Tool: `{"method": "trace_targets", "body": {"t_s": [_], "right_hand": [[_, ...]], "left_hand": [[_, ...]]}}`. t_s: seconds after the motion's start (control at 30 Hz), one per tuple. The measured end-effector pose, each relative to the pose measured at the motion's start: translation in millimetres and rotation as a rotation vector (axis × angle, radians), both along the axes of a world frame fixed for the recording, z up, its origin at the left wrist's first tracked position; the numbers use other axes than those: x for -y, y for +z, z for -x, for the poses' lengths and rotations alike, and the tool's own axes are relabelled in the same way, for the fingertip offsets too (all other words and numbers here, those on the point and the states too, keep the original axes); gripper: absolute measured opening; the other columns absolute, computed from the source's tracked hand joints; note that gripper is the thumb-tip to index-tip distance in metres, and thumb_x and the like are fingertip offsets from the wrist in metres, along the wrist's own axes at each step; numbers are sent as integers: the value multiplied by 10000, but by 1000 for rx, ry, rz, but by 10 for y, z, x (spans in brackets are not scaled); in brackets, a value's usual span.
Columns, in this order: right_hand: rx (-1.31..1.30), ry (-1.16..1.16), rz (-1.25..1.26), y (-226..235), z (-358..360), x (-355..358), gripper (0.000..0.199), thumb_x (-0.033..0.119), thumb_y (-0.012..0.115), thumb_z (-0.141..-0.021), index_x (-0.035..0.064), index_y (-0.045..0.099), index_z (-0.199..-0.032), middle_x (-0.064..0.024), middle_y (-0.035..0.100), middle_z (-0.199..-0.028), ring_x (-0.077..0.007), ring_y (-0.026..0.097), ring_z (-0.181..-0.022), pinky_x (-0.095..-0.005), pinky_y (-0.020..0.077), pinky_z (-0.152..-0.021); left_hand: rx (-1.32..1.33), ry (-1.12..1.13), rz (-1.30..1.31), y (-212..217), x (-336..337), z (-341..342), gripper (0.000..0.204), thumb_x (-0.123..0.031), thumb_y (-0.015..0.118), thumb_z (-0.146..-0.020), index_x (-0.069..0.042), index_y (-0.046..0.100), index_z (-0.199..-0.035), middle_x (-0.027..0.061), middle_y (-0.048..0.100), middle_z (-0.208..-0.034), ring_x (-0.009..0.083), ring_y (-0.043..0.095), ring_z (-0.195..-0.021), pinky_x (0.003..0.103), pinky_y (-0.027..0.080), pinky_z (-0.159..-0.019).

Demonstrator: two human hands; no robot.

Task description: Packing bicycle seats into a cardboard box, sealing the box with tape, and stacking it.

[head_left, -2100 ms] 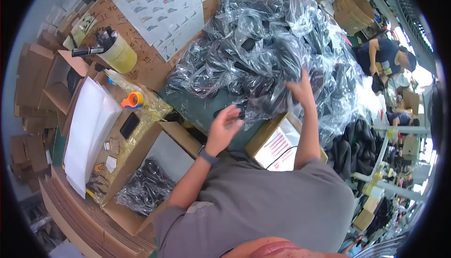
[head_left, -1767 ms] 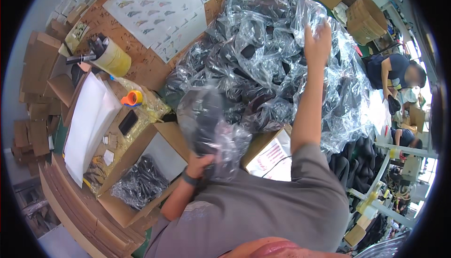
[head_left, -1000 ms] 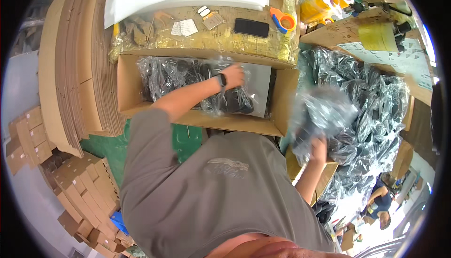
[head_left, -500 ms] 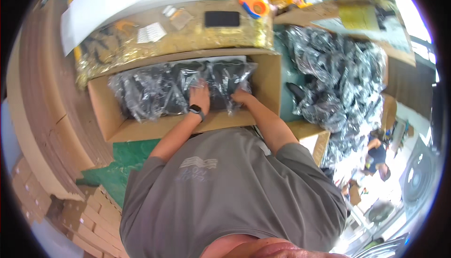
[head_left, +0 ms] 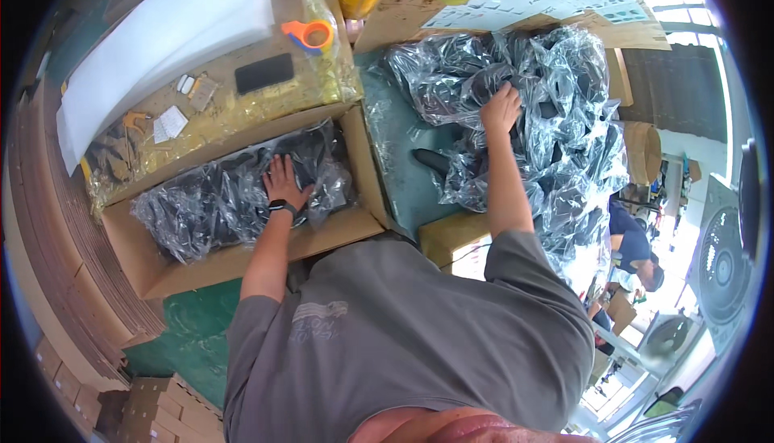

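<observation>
My left hand [head_left: 285,182] lies open, fingers spread, on a row of black items in clear plastic bags [head_left: 211,195]. These fill much of a long open cardboard box [head_left: 122,237]; what exactly the items are is hidden by the crinkled film. Out to the right, my right hand [head_left: 501,110] is on a big heap of similar black bagged items [head_left: 556,141]. Its fingers are curled and closed on the film of a plastic bag [head_left: 489,84] there. A dark rounded end [head_left: 431,158] pokes out of the heap's left side.
Behind the box, a tape-covered surface [head_left: 230,103] holds a dark phone [head_left: 264,74], an orange-and-blue tape dispenser [head_left: 310,36] and white sheets [head_left: 169,40]. Flattened cardboard [head_left: 60,225] is stacked at left. A fan [head_left: 717,270] and another person [head_left: 633,237] are at far right.
My right hand has left the box and reached right to the heap, closing on a bag. My left hand stays on the bagged items, its fingers now spread. The view has swung right.
</observation>
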State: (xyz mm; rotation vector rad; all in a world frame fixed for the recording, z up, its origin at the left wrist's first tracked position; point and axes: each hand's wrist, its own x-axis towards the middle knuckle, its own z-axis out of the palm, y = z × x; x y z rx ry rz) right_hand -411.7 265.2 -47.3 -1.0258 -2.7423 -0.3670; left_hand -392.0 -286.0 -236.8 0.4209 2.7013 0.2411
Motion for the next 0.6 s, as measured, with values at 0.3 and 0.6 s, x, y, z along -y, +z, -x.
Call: {"method": "trace_targets", "body": {"t_s": [0.3,0.6], "right_hand": [[-269,-2,-13,273,-384,-736,641,275,821,-794,55,604,-1356,-219,562,-1401,-431,526,-1284,-591,430,-1051],[-476,-640,615,168,-636,-2339,1604,640,936,-642,-56,-107,-1642,-471,-46,-1650,-626,125,-1536,-556,243,-1273]], "left_hand": [[-300,321,-348,808,-573,-118,915,-247,820,-827,11,368,-1580,305,379,-1611,489,335,-1505,525,282,-1257],[-236,360,-529,1211,-701,-324,835,-224,782,-892,16,370,-1577,284,429,-1589,458,399,-1468,508,312,-1236]]}}
